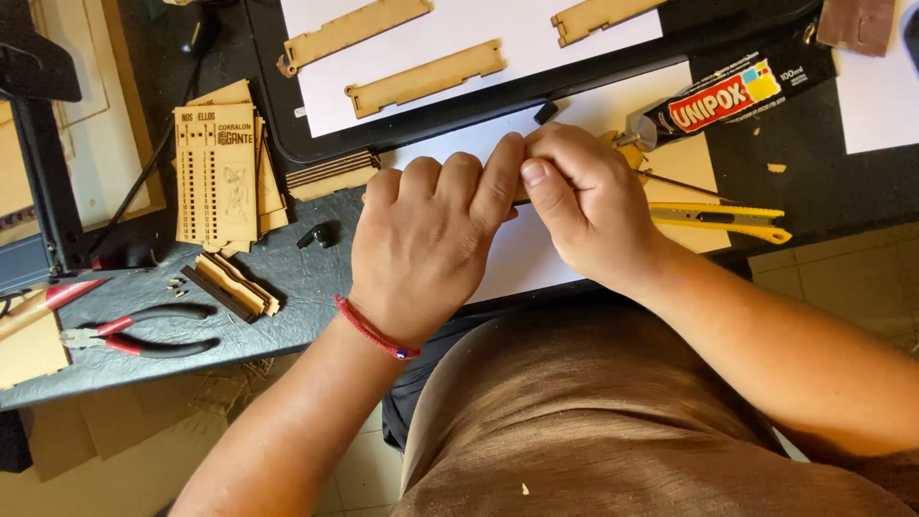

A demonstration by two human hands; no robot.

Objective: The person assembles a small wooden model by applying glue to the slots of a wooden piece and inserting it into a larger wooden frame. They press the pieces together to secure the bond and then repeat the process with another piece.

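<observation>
At centre frame, left hand point(426, 254) and right hand point(584, 201) pressed together, fingers pinched shut on a thin dark strip point(520, 202) mostly hidden between them, yellow utility knife point(720, 219) just right, red-handled pliers point(144, 330) lower left, black glue tube point(732, 91) upper right, wooden cutouts point(426, 78) on white sheet at top.

Single head-worn view, steeply downward, close over the workbench point(287, 316) edge

Bare white sheet point(522, 254) lies open below the hands, hemmed by yellow knife point(720, 219) rightward and black cap point(323, 234) leftward.
</observation>
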